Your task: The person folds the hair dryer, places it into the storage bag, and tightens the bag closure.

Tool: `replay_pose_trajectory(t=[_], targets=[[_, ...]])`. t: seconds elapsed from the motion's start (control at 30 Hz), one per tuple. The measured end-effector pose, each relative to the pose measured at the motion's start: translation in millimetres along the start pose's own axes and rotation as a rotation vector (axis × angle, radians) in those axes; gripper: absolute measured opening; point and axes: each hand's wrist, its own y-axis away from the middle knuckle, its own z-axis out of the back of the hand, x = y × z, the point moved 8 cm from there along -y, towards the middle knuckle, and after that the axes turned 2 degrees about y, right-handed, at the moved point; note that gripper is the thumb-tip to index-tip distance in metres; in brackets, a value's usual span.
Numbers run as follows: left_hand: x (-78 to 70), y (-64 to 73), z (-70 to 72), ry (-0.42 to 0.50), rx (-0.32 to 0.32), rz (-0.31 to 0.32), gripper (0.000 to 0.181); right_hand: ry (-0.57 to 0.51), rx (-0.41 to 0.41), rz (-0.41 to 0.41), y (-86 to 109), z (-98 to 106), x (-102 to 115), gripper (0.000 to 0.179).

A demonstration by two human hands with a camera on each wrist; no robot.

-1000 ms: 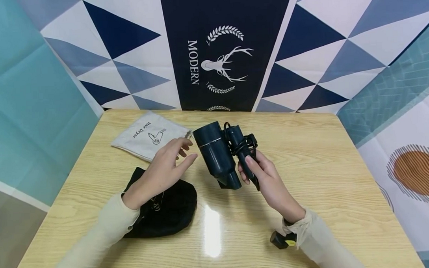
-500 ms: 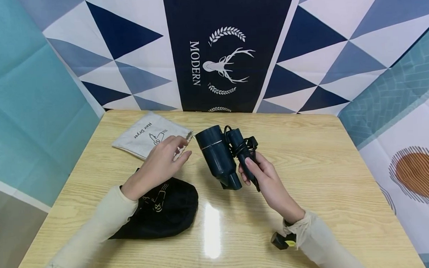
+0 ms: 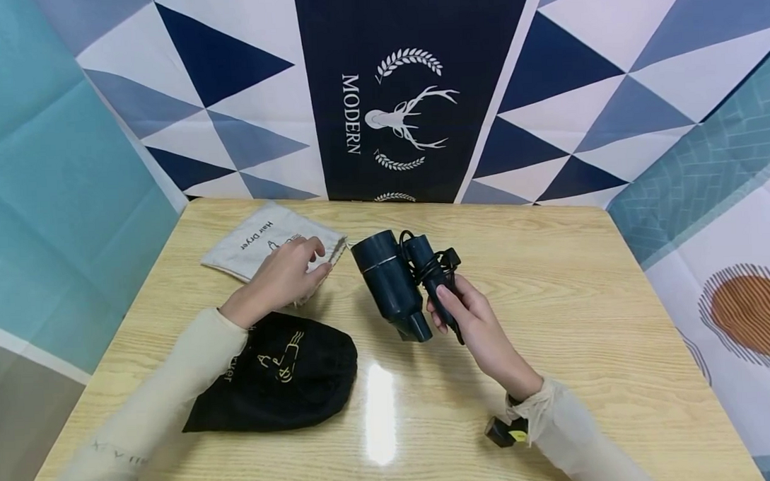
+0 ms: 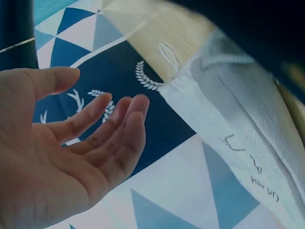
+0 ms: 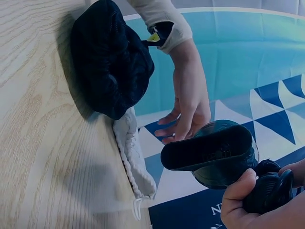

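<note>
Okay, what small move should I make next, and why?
Probably lower your left hand to the flat, pale grey cloth bag printed Hair Dryer and pinch its gathered edge: that hand is empty and near the bag, while your right hand holds the glossy dark hair dryer with the cylindrical barrel by its handle.

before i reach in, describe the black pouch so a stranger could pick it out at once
On the left half of the pale wood table, nearer the head camera, lies a black cloth pouch. Its gold drawing of a hair dryer sets it apart from the light gray pouch farther back, whose lettering is dark.
</note>
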Motion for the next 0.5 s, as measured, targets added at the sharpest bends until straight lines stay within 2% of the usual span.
replay_pose_trajectory(t=[0.13, 0.23, 0.5], targets=[[7.2, -9.8, -8.5, -0.018, 0.086, 0.001, 0.034, -0.012, -0.001, -0.003, -1.3, -0.1, -3.7, 0.036], [12.1, -16.6, -13.7, -0.028, 0.123, 0.003, 0.033, -0.021, 0.005, -0.006, -1.9, -1.3, -6.1, 0.034], [16.2, -29.5, -17.2, -0.051, 0.114, -0.006, 0.027, -0.013, 0.018, -0.008, -3.9, -3.4, -8.3, 0.034]])
